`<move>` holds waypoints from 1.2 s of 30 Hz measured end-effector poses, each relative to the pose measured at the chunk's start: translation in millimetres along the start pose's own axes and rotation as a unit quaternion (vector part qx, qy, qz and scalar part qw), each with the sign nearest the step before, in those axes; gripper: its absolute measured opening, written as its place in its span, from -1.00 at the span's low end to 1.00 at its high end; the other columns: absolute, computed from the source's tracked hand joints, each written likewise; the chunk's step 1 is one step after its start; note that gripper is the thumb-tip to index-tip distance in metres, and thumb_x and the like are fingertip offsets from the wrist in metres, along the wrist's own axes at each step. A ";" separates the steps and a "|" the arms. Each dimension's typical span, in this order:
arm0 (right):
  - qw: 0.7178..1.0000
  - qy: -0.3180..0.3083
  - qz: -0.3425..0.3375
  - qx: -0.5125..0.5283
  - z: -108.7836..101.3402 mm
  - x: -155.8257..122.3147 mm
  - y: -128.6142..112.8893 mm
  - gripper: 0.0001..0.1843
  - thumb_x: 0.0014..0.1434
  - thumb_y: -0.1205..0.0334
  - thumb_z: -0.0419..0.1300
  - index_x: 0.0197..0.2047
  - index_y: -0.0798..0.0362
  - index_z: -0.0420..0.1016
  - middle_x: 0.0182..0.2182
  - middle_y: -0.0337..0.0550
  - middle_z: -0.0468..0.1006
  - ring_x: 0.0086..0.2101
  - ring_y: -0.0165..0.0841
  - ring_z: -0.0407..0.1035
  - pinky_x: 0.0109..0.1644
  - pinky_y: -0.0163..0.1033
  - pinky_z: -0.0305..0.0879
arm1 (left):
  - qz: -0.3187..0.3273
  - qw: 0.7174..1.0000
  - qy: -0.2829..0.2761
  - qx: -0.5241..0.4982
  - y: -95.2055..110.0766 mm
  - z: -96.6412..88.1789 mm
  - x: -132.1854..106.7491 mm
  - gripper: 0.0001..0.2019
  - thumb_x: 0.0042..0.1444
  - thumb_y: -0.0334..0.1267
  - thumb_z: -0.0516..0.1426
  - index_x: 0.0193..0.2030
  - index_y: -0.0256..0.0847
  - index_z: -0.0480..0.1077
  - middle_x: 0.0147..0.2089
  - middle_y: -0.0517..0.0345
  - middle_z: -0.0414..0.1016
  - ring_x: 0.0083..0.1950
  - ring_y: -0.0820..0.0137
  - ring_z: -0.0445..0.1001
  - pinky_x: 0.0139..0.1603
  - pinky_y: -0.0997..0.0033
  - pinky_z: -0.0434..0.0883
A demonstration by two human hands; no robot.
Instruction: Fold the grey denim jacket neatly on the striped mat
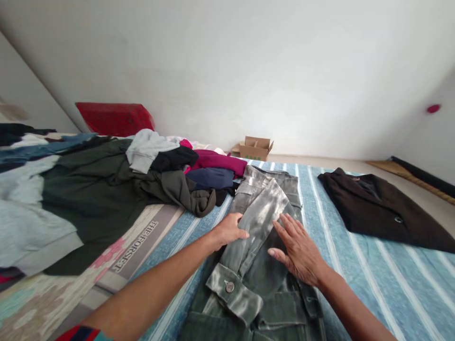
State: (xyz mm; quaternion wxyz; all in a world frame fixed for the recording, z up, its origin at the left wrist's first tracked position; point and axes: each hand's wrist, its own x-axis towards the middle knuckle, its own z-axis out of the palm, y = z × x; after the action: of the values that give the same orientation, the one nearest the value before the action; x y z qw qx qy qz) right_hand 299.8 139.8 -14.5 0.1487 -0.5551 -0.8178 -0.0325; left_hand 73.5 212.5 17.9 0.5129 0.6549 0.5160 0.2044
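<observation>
A grey-green washed denim jacket [263, 284] lies spread on the blue striped bed sheet [373, 274] in front of me. One sleeve with a buttoned cuff [232, 291] is folded across its body. My left hand [229, 229] pinches the edge of that sleeve between thumb and fingers. My right hand [298, 248] lies flat on the jacket just right of the sleeve, fingers stretched out and together, holding nothing.
A heap of clothes [170, 175] in dark green, grey, maroon and navy covers the bed's left side. A dark brown garment [377, 208] lies at the right. A small cardboard box [254, 148] and a red cushion [113, 118] stand by the white wall.
</observation>
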 end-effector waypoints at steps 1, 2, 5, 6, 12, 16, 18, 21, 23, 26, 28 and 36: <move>1.000 -0.003 0.000 0.007 -1.7 5.5 -3.4 -0.16 0.17 -0.33 -0.14 0.30 0.12 0.14 0.29 0.15 0.05 0.29 -0.06 -0.15 0.29 0.08 -0.08 | -0.002 1.000 0.002 -0.015 0.1 -1.2 -1.9 -0.61 -0.22 -0.32 0.18 -0.14 -0.27 0.38 -0.33 0.17 0.51 -0.35 0.34 0.48 -0.38 0.46 0.34; 1.000 -0.006 0.003 0.012 -2.1 11.5 -5.4 -0.15 0.17 -0.34 -0.15 0.31 0.11 0.13 0.30 0.15 0.05 0.29 -0.06 -0.15 0.29 0.09 -0.09 | 0.000 1.000 0.013 -0.025 0.1 -2.2 -2.9 -0.59 -0.22 -0.33 0.17 -0.12 -0.27 0.37 -0.34 0.17 0.51 -0.36 0.34 0.48 -0.39 0.46 0.34; 0.999 -0.024 0.033 0.024 5.8 27.5 -4.1 -0.14 0.18 -0.34 -0.18 0.31 0.13 0.11 0.30 0.16 0.03 0.29 -0.04 -0.17 0.29 0.10 -0.12 | 0.017 0.998 0.060 -0.011 -2.3 -3.9 -2.2 -0.54 -0.24 -0.35 0.17 -0.07 -0.26 0.35 -0.30 0.15 0.52 -0.31 0.33 0.49 -0.37 0.47 0.35; 0.998 -0.033 0.047 0.026 10.9 31.0 -1.8 -0.13 0.18 -0.34 -0.19 0.32 0.15 0.10 0.30 0.17 0.02 0.29 -0.04 -0.17 0.29 0.11 -0.13 | 0.018 0.997 0.071 0.003 -4.1 -4.0 -1.9 -0.54 -0.24 -0.36 0.17 -0.08 -0.26 0.36 -0.29 0.14 0.52 -0.29 0.32 0.49 -0.36 0.47 0.35; 0.995 -0.046 0.084 0.032 39.0 31.6 10.7 -0.12 0.18 -0.35 -0.20 0.34 0.13 0.03 0.31 0.11 0.02 0.29 -0.05 -0.14 0.30 0.08 -0.13 | 0.006 0.995 0.066 0.070 -15.9 -3.8 -12.3 -0.64 -0.20 -0.31 0.18 -0.17 -0.27 0.41 -0.28 0.13 0.52 -0.25 0.30 0.48 -0.34 0.47 0.34; 0.995 -0.042 0.081 0.032 41.0 29.5 11.9 -0.13 0.19 -0.34 -0.20 0.34 0.13 0.05 0.30 0.11 0.04 0.28 -0.06 -0.12 0.30 0.07 -0.11 | -0.011 0.997 0.043 0.062 -18.1 -5.4 -28.5 -0.60 -0.23 -0.31 0.19 -0.15 -0.24 0.40 -0.28 0.16 0.52 -0.25 0.30 0.48 -0.33 0.47 0.35; 0.995 -0.043 0.079 0.032 40.1 29.5 12.3 -0.13 0.19 -0.34 -0.21 0.33 0.14 0.06 0.30 0.12 0.05 0.28 -0.06 -0.11 0.29 0.08 -0.10 | -0.019 0.999 0.028 0.015 -17.8 -5.2 -36.4 -0.60 -0.22 -0.31 0.19 -0.13 -0.24 0.38 -0.29 0.16 0.52 -0.26 0.30 0.49 -0.34 0.46 0.36; 0.996 -0.036 0.078 0.031 39.6 29.2 14.2 -0.14 0.20 -0.32 -0.20 0.33 0.14 0.07 0.29 0.12 0.07 0.27 -0.06 -0.09 0.28 0.08 -0.07 | -0.041 0.995 -0.004 -0.090 -16.1 -3.0 -44.6 -0.57 -0.21 -0.30 0.18 -0.09 -0.25 0.35 -0.31 0.15 0.53 -0.33 0.29 0.50 -0.38 0.41 0.39; 0.996 -0.030 0.073 0.032 39.7 28.8 16.4 -0.17 0.21 -0.31 -0.19 0.32 0.14 0.09 0.29 0.12 0.08 0.27 -0.07 -0.07 0.27 0.07 -0.05 | -0.060 0.987 -0.023 -0.145 -15.0 -0.9 -47.0 -0.55 -0.20 -0.30 0.16 -0.07 -0.27 0.33 -0.34 0.15 0.53 -0.38 0.29 0.50 -0.38 0.37 0.41; 0.997 -0.026 0.062 0.037 39.6 28.6 20.2 -0.19 0.22 -0.28 -0.17 0.31 0.14 0.11 0.28 0.13 0.11 0.26 -0.08 -0.04 0.26 0.07 -0.01 | -0.056 0.993 -0.013 -0.106 -14.6 1.4 -47.7 -0.58 -0.16 -0.30 0.14 -0.07 -0.26 0.33 -0.30 0.13 0.53 -0.32 0.27 0.52 -0.34 0.35 0.43; 0.997 -0.029 0.059 0.041 38.8 28.7 22.1 -0.20 0.23 -0.27 -0.17 0.31 0.15 0.11 0.27 0.14 0.11 0.26 -0.08 -0.04 0.25 0.07 0.00 | -0.033 0.999 0.027 0.022 -13.7 2.3 -49.3 -0.60 -0.12 -0.30 0.14 -0.06 -0.24 0.34 -0.23 0.11 0.53 -0.21 0.24 0.52 -0.23 0.36 0.42; 0.996 -0.034 0.076 0.032 23.1 36.5 8.2 -0.14 0.20 -0.33 -0.22 0.30 0.17 0.12 0.27 0.14 0.12 0.27 -0.06 -0.07 0.27 0.07 -0.04 | 0.129 0.912 0.113 0.372 7.1 20.6 -85.5 -0.46 0.06 -0.29 0.09 0.23 -0.25 0.18 0.27 -0.10 0.22 0.30 0.19 0.15 0.27 0.20 0.15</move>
State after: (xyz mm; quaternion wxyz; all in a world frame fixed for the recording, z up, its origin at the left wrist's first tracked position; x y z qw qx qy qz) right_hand 290.2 180.8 -27.3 0.1405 -0.6115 -0.7783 0.0238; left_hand 60.4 127.7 38.5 0.1400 0.8318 0.5200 0.1349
